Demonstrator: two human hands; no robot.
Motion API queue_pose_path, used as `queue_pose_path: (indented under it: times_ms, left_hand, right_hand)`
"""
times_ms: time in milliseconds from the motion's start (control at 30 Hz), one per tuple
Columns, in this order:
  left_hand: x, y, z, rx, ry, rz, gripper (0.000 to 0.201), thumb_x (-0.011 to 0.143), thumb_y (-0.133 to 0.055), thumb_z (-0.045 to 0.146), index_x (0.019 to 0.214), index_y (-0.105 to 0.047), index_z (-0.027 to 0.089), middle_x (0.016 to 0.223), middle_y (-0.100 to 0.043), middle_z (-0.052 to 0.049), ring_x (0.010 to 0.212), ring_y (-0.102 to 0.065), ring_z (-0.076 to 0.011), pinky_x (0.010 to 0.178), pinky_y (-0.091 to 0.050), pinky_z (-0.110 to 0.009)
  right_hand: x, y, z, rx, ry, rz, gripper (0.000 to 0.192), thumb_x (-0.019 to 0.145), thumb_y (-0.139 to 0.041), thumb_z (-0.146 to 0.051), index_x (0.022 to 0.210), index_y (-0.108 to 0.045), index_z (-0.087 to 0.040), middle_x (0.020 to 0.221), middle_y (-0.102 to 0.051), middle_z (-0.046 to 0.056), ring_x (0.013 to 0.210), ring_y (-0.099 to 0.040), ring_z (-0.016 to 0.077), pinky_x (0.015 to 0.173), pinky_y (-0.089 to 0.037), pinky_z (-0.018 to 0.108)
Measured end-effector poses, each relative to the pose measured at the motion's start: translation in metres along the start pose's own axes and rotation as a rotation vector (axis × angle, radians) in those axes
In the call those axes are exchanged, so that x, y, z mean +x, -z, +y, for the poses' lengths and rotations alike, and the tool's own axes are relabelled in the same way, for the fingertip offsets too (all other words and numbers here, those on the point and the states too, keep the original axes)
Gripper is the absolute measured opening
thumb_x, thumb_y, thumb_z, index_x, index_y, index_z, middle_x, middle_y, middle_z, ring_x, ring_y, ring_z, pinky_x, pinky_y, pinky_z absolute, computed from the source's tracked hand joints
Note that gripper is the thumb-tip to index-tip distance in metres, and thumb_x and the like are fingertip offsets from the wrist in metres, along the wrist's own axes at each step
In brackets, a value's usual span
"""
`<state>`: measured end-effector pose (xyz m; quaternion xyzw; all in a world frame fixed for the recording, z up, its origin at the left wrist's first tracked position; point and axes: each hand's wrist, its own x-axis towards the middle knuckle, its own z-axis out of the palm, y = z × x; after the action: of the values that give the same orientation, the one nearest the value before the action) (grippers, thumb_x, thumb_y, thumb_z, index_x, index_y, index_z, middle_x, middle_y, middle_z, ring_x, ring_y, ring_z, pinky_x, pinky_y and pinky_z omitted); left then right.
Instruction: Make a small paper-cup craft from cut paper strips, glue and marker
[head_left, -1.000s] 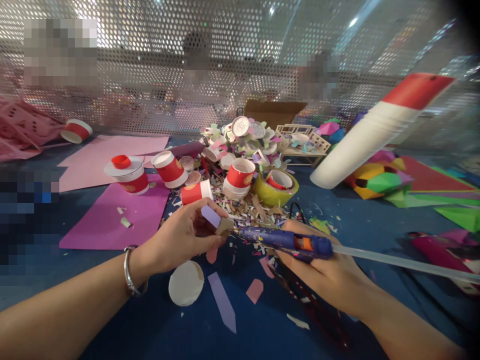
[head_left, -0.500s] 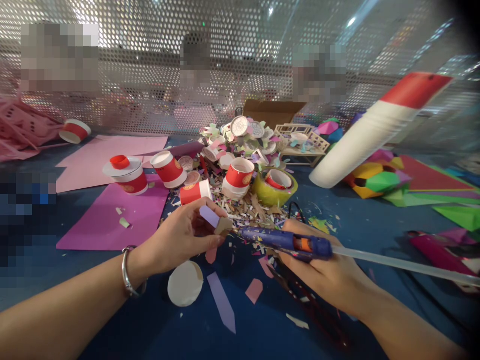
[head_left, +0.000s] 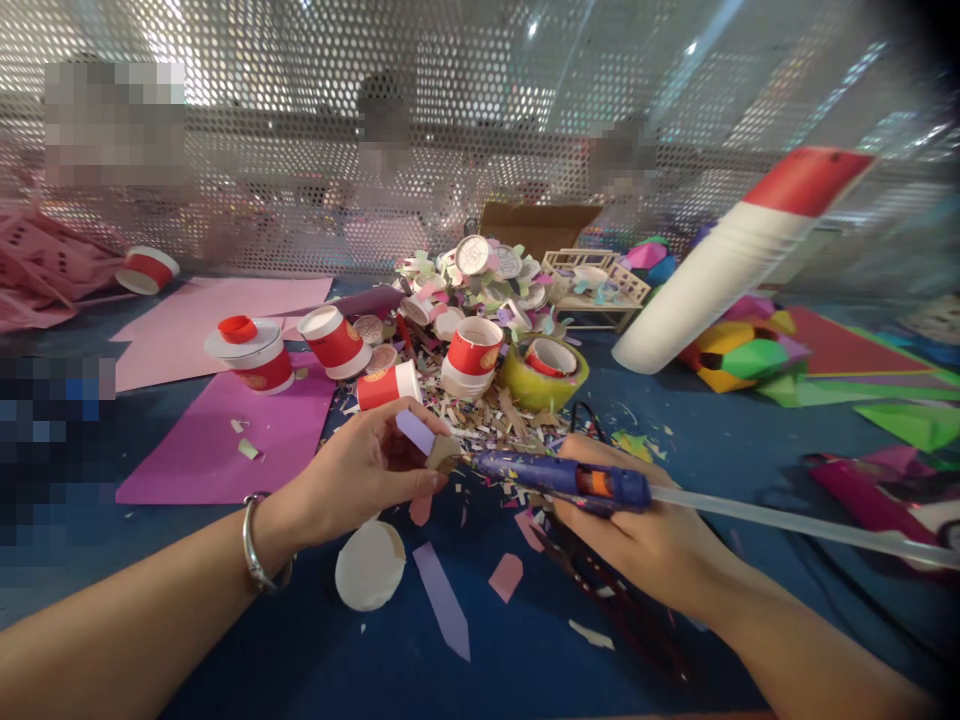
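Note:
My left hand (head_left: 367, 455) pinches a small folded paper piece, with a purple strip (head_left: 415, 432) and a brownish end (head_left: 442, 454) showing between thumb and fingers. Wrapped around a blue hot glue gun (head_left: 540, 478), my right hand (head_left: 637, 530) keeps its nozzle at or close to the brownish end; contact is too small to tell. A long clear glue stick (head_left: 787, 520) sticks out of the gun's back. On the table below lie a round white disc (head_left: 370, 565), a pointed purple paper strip (head_left: 442, 600) and a pink paper piece (head_left: 506, 578).
Red and white paper cups (head_left: 334, 342) stand around a heap of paper scraps (head_left: 487, 280). A yellow tape roll (head_left: 544, 385) holds another cup. Dark scissors (head_left: 615, 600) lie under my right hand. A tall stack of cups (head_left: 720, 270) leans at right. Purple paper (head_left: 225, 450) lies at left.
The view has shifted very slightly. Both hands keep nearly the same pose, with the glue gun nozzle still at the paper piece.

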<state>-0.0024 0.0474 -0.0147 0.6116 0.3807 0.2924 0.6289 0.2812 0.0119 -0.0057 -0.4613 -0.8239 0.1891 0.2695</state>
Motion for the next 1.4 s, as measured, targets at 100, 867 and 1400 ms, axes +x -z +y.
queue_pose_path:
  times_ms: [100, 867, 1400]
  left_hand:
    - [0.0008, -0.0001, -0.0012, -0.006, -0.016, -0.017, 0.024, 0.087, -0.074, 0.02, 0.105, -0.058, 0.021, 0.076, -0.067, 0.002, 0.064, -0.07, -0.0163, 0.065, -0.05, -0.03]
    - [0.0037, -0.0046, -0.0038, -0.001, 0.04, -0.015, 0.036, 0.076, -0.077, 0.016, 0.107, -0.058, 0.019, 0.078, -0.069, 0.002, 0.061, -0.066, -0.013, 0.06, -0.053, -0.027]
    - [0.0013, -0.0024, -0.0043, 0.066, -0.029, 0.006, 0.031, 0.08, -0.074, 0.016, 0.107, -0.059, 0.02, 0.078, -0.067, 0.003, 0.062, -0.068, -0.0136, 0.064, -0.054, -0.029]
  right_hand:
    - [0.0019, -0.0001, -0.0011, -0.006, 0.008, 0.005, 0.022, 0.093, -0.052, -0.013, 0.075, -0.046, -0.024, 0.07, -0.052, -0.004, 0.06, -0.051, 0.0117, 0.055, -0.041, 0.026]
    - [0.0038, 0.0, -0.0046, -0.049, 0.053, -0.011, 0.022, 0.091, -0.053, -0.012, 0.075, -0.045, -0.025, 0.07, -0.053, -0.003, 0.062, -0.052, 0.0144, 0.056, -0.041, 0.028]
    - [0.0046, 0.0, -0.0031, -0.035, 0.007, 0.019, 0.022, 0.092, -0.054, -0.018, 0.073, -0.046, -0.025, 0.07, -0.055, -0.002, 0.062, -0.054, 0.0146, 0.056, -0.043, 0.029]
